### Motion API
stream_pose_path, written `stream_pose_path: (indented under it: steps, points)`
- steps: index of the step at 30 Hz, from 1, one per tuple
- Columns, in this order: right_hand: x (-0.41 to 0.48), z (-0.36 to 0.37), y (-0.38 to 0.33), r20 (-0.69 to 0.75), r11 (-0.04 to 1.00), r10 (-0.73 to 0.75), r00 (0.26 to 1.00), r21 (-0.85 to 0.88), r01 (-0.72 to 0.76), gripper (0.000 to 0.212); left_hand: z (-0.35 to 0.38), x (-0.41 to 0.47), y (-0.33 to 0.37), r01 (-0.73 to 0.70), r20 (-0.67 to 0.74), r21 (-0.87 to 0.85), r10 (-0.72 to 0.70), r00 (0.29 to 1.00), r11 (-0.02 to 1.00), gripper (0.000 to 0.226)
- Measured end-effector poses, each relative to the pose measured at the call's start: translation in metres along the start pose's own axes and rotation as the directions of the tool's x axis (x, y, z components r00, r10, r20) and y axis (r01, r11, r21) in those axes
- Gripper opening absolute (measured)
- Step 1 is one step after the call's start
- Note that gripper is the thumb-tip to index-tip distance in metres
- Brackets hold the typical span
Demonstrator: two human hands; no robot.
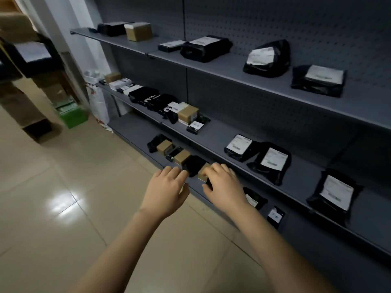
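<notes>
Both my hands reach down to the bottom shelf [135, 132] of a grey shelving unit. My right hand [222, 185] curls over a small brown cardboard box [203, 172], fingers on its top and thumb at its near side. My left hand [169, 187] hovers just left of it, fingers loosely bent and pointing at a black parcel [193, 164] that lies between the two hands; I cannot tell whether the fingertips touch it. More small brown boxes [182, 156] and black items sit further left on the same shelf.
Black mailer bags with white labels [273, 163] lie on the middle shelf, others [266, 58] on the top shelf, along with brown boxes [138, 31]. Cardboard boxes [25, 106] and a green box [74, 117] stand on the tiled floor at left.
</notes>
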State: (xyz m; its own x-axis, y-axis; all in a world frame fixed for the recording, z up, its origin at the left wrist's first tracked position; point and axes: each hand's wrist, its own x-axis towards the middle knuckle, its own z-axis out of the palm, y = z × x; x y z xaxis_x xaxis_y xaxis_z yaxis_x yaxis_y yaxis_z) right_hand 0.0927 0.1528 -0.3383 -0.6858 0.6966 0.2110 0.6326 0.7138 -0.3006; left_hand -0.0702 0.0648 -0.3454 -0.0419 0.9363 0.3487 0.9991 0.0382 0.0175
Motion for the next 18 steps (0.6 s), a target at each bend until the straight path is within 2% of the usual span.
stream_pose_path:
  steps: [8, 18]
  points:
    - [0.107, 0.038, -0.02, 0.056, 1.0, 0.025, 0.998, 0.004, -0.025, 0.027, 0.014, 0.053, -0.097, -0.016, -0.018, 0.023, 0.016, 1.0, 1.0, 0.021]
    - [0.253, 0.093, 0.007, 0.059, 0.995, 0.082, 0.995, 0.052, -0.086, 0.026, 0.066, 0.163, -0.202, -0.016, 0.02, 0.051, 0.015, 1.0, 0.999, 0.019]
